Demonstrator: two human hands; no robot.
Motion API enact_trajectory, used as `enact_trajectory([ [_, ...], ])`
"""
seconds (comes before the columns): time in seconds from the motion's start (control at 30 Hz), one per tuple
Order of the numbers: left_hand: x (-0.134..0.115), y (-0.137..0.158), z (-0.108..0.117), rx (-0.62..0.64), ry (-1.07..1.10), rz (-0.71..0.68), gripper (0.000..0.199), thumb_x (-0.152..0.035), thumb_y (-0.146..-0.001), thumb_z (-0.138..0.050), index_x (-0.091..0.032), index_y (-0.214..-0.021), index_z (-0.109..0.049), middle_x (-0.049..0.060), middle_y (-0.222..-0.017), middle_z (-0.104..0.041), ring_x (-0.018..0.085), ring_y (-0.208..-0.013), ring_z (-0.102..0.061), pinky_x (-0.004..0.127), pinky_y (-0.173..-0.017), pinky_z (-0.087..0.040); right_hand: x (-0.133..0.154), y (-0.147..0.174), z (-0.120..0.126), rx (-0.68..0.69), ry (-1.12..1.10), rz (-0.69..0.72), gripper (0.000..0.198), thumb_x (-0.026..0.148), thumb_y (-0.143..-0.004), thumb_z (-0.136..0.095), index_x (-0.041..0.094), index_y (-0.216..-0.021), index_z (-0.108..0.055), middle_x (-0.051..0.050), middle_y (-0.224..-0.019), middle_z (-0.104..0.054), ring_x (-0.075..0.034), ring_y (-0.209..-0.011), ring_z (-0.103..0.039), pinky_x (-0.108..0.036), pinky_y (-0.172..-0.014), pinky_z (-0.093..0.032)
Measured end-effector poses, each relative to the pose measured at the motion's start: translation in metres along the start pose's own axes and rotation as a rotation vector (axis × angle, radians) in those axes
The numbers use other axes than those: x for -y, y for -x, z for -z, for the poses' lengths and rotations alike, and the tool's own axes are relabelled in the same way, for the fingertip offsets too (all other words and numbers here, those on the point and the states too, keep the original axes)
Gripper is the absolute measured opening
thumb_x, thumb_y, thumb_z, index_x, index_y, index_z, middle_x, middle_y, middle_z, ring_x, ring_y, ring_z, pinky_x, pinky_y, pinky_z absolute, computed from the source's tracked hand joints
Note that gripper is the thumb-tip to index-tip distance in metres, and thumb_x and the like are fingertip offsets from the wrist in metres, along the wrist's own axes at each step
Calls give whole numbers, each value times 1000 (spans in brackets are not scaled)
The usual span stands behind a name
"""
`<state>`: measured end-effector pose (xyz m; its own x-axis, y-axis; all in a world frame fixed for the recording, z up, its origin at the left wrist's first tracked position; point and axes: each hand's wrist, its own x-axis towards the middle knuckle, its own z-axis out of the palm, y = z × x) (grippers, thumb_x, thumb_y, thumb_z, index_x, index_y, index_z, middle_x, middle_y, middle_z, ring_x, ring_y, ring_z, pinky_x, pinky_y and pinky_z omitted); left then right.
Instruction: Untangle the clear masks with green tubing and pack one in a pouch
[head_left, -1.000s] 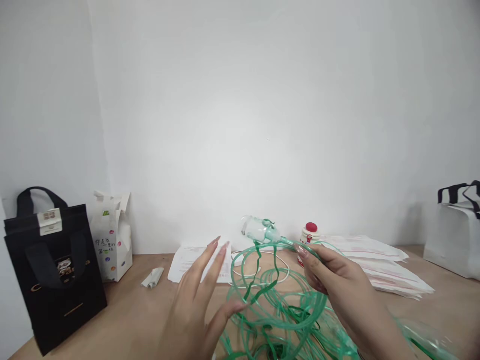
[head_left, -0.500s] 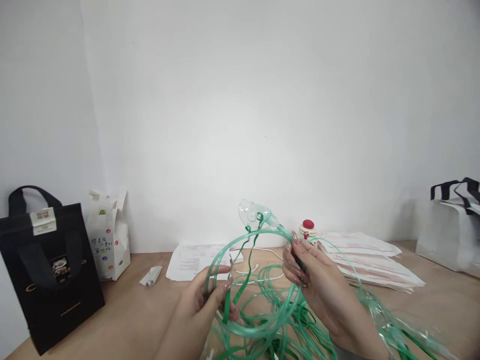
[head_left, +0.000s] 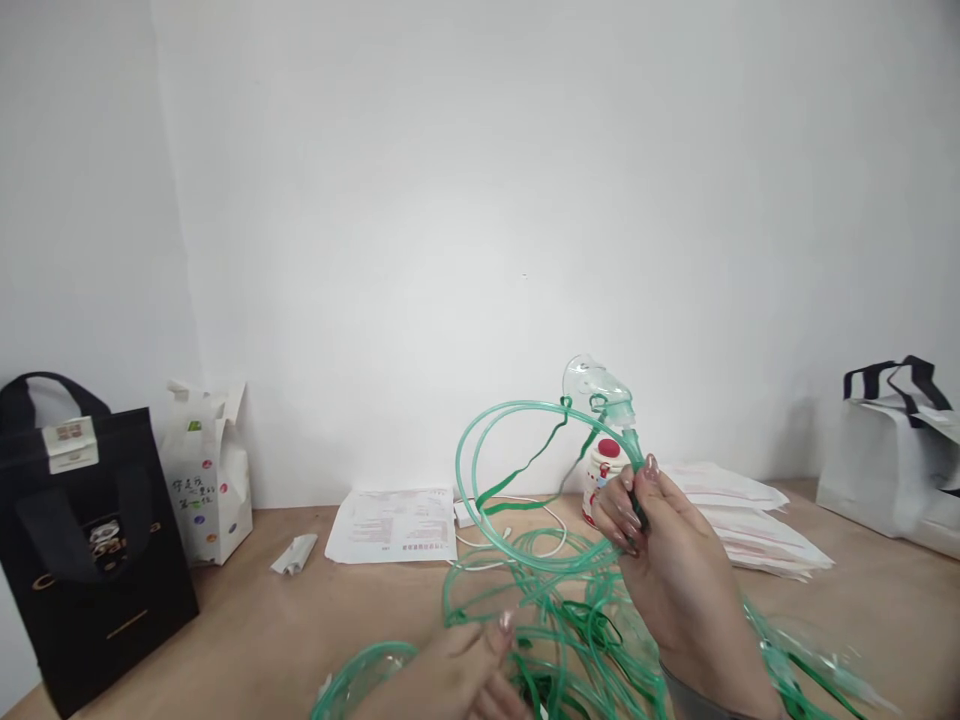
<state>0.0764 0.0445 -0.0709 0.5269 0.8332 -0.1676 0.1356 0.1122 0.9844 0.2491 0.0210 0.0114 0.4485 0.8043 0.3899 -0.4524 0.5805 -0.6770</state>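
My right hand, raised right of centre, is closed around coiled green oxygen tubing just under the mask's connector. Above it sticks up the clear oxygen mask, its green strap hanging inside the loop of tubing. Low in the view, my left hand is at the left side of a tangled pile of green tubing. Its thumb is apart from the fingers, and I see nothing held between them. The bottom edge cuts off part of that hand. Another coil of green tubing lies to its left.
Behind the pile are a printed sheet, a white cable and a red-topped white container. Stacked paper packets lie at right, near a white bag. A black bag and a white paper bag stand left.
My left hand has let go of the coiled tubing and dropped to the pile. My right hand has moved to the right, carrying the coil, and the mask has risen.
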Motion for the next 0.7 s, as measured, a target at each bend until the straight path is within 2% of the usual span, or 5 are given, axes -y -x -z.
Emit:
enact_trajectory([
  [0.07,-3,-9,-4,27,241,35,48,-55,-84,-43,-12,-85,-63,15,-81,-71,23,-75,-69,34,-71,-54,8,5,-1,43,-30,-84,31,33,-78,-66,18,-60,-46,6,-54,-32,-7,-46,-21,-17,-39,-25],
  [0.13,-10,-14,6,-149,758,-21,24,-29,-88,-50,-8,-87,-60,15,-85,-70,18,-77,-69,27,-73,-54,18,11,-1,90,-55,-168,30,32,-77,-67,18,-60,-47,6,-54,-31,-7,-45,-18,-17,-37,-23],
  [0.2,-18,-14,26,-278,910,-95,17,-11,-91,-43,-12,-84,-58,5,-75,-67,7,-66,-67,16,-67,-53,27,15,0,111,-41,-201,30,32,-78,-66,18,-60,-47,5,-54,-31,-7,-45,-15,-18,-36,-20],
  [0.37,-31,5,72,-289,933,-162,26,-14,-95,-35,-6,-98,-59,-9,-46,-38,1,-32,-37,10,-34,-34,35,16,7,83,104,-134,30,34,-80,-62,19,-59,-47,5,-53,-31,-9,-46,-14,-21,-36,-17],
  [0.7,-42,40,92,-469,555,-404,32,-28,-83,-58,-15,-111,-60,-7,-52,-46,8,-48,-45,18,-50,-44,23,4,15,145,393,-48,37,48,-79,-61,19,-61,-46,7,-50,-30,-7,-43,-21,-22,-40,-15],
])
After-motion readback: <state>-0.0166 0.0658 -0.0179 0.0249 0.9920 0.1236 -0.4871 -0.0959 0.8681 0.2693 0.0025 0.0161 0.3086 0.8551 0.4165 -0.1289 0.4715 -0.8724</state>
